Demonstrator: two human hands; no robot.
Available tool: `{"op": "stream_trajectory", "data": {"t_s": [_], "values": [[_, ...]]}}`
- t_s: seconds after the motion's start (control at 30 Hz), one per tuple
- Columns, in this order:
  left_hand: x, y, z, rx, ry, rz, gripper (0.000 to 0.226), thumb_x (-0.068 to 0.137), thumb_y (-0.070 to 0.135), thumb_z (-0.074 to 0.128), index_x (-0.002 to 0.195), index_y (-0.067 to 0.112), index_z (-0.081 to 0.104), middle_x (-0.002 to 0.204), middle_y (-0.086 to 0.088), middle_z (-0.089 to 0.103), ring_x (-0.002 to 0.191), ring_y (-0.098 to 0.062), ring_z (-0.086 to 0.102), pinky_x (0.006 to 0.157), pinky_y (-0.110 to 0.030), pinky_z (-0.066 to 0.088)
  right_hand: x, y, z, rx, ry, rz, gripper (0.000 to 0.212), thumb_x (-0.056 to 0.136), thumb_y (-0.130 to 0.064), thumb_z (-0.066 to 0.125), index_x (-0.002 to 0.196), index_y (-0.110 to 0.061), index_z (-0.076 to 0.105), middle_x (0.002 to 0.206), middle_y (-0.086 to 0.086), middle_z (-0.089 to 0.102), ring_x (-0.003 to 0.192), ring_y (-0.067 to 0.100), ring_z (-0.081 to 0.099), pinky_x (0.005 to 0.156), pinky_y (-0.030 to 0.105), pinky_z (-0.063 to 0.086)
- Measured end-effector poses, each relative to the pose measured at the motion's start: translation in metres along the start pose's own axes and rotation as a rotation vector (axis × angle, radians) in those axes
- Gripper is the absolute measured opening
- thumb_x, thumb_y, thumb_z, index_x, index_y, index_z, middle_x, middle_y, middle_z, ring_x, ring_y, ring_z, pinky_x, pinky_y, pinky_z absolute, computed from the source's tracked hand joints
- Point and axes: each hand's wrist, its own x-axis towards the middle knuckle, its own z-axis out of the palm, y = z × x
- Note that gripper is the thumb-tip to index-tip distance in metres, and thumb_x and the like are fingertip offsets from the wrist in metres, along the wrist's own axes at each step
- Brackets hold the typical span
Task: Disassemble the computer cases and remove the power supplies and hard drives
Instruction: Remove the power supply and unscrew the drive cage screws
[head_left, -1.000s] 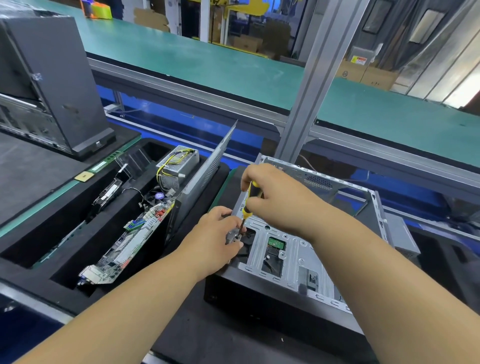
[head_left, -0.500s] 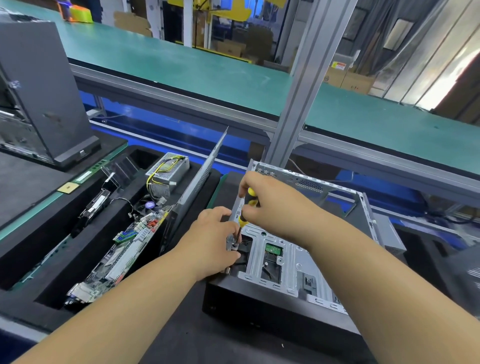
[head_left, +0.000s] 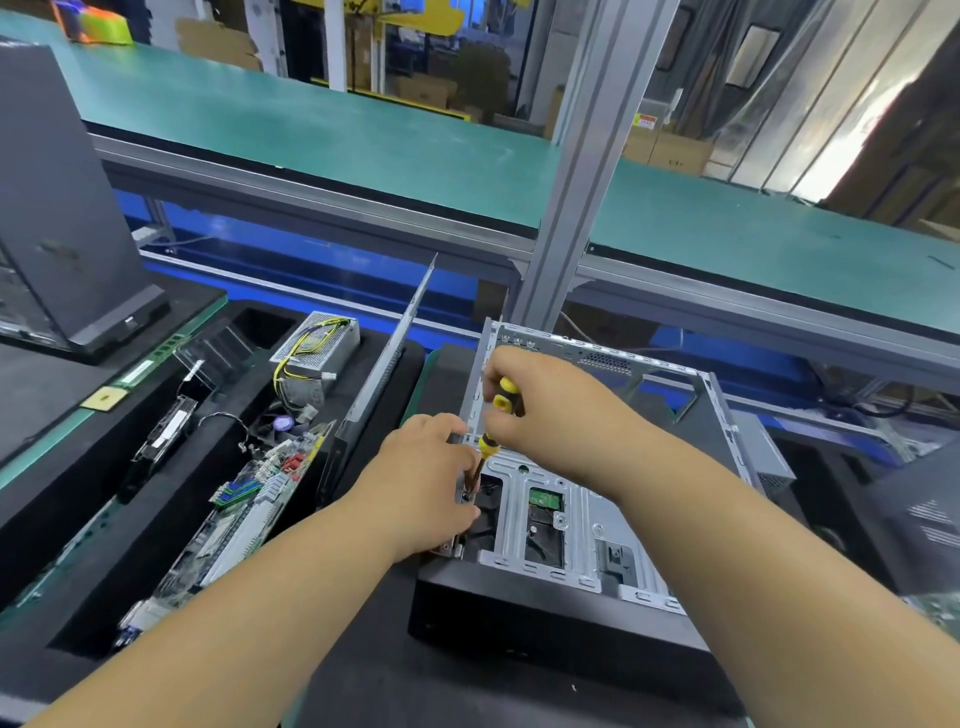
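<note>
Fingers of the right hand (head_left: 545, 415) are wrapped round a yellow screwdriver (head_left: 498, 415), tip down at the open computer case (head_left: 597, 519); left hand (head_left: 426, 483) pinches right at the tip. Left of the case, a foam tray (head_left: 156, 519) holds a motherboard (head_left: 249, 509) and power supply (head_left: 317, 353). Behind the case stands a metal post (head_left: 587, 182).
</note>
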Motion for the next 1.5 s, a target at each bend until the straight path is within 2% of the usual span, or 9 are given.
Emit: {"op": "stream_trajectory", "data": {"t_s": [0.17,0.33,0.43,0.6,0.77,0.87,0.97,1.23,1.5], "values": [[0.000,0.001,-0.004,-0.011,-0.002,0.027,0.027,0.079,0.048,0.069,0.098,0.031,0.066,0.143,0.011,0.035,0.133,-0.016,0.027,0.105,-0.035,0.036,-0.002,-0.003,0.000,-0.031,-0.024,0.019,0.003,0.088,-0.027,0.055,0.089,-0.025,0.054,0.093,-0.008,0.055,0.082,0.015,0.053,0.068,0.032,0.045],[0.001,0.003,-0.008,-0.006,-0.018,0.003,0.030,0.079,0.052,0.069,0.099,0.030,0.066,0.124,0.010,0.034,0.127,-0.018,0.031,0.096,-0.032,0.038,-0.001,-0.008,0.003,-0.237,0.022,0.021,0.039,0.096,-0.060,0.041,0.076,-0.029,0.052,0.071,-0.007,0.056,0.070,0.010,0.050,0.058,0.031,0.040],[0.002,0.003,-0.009,0.007,-0.018,0.012,0.033,0.080,0.053,0.068,0.101,0.028,0.068,0.104,0.011,0.023,0.123,-0.017,0.030,0.092,-0.028,0.035,0.001,-0.013,0.005,-0.152,-0.012,0.005,0.022,0.099,-0.043,0.046,0.090,-0.027,0.058,0.074,-0.007,0.058,0.073,0.014,0.052,0.060,0.032,0.041],[-0.001,0.002,-0.011,0.008,-0.029,0.059,0.036,0.082,0.053,0.065,0.106,0.027,0.068,0.143,0.012,0.033,0.130,-0.015,0.027,0.103,-0.032,0.035,-0.002,-0.013,0.002,-0.021,-0.055,0.016,0.010,0.095,-0.028,0.056,0.098,-0.024,0.047,0.082,-0.007,0.054,0.072,0.012,0.050,0.058,0.030,0.038],[-0.002,0.000,-0.011,-0.016,-0.033,0.069,0.037,0.081,0.060,0.063,0.101,0.029,0.067,0.148,0.012,0.031,0.135,-0.014,0.025,0.109,-0.035,0.032,-0.003,-0.014,0.002,0.037,-0.057,0.021,0.008,0.088,-0.020,0.057,0.091,-0.028,0.055,0.100,-0.008,0.052,0.080,0.007,0.049,0.066,0.028,0.038],[-0.002,-0.002,-0.007,-0.054,-0.012,0.061,0.033,0.081,0.057,0.064,0.099,0.030,0.066,0.142,0.014,0.036,0.132,-0.013,0.027,0.105,-0.032,0.036,-0.004,-0.013,0.006,-0.115,0.017,0.019,0.010,0.089,-0.035,0.054,0.096,-0.028,0.058,0.091,-0.010,0.057,0.083,0.012,0.052,0.063,0.030,0.039],[-0.001,-0.003,-0.003,-0.056,0.019,0.064,0.031,0.082,0.055,0.065,0.099,0.030,0.066,0.135,0.011,0.040,0.129,-0.014,0.030,0.103,-0.032,0.036,-0.002,-0.011,0.007,-0.237,0.060,0.066,0.034,0.094,-0.060,0.046,0.093,-0.028,0.058,0.077,-0.009,0.060,0.078,0.014,0.055,0.064,0.033,0.045],[0.000,-0.007,0.003,-0.056,0.034,0.075,0.028,0.083,0.048,0.067,0.102,0.027,0.067,0.141,0.012,0.037,0.131,-0.016,0.031,0.106,-0.034,0.037,-0.003,-0.007,0.007,0.005,0.064,0.067,0.011,0.091,-0.022,0.059,0.101,-0.022,0.054,0.085,-0.008,0.055,0.076,0.014,0.050,0.063,0.030,0.041],[-0.001,-0.003,0.001,-0.047,0.022,0.075,0.033,0.082,0.047,0.066,0.108,0.028,0.065,0.140,0.013,0.038,0.131,-0.015,0.031,0.105,-0.036,0.039,-0.006,-0.011,0.008,0.006,0.016,-0.052,0.013,0.086,-0.016,0.059,0.097,-0.022,0.062,0.090,-0.013,0.050,0.091,0.012,0.044,0.073,0.025,0.032]]}}
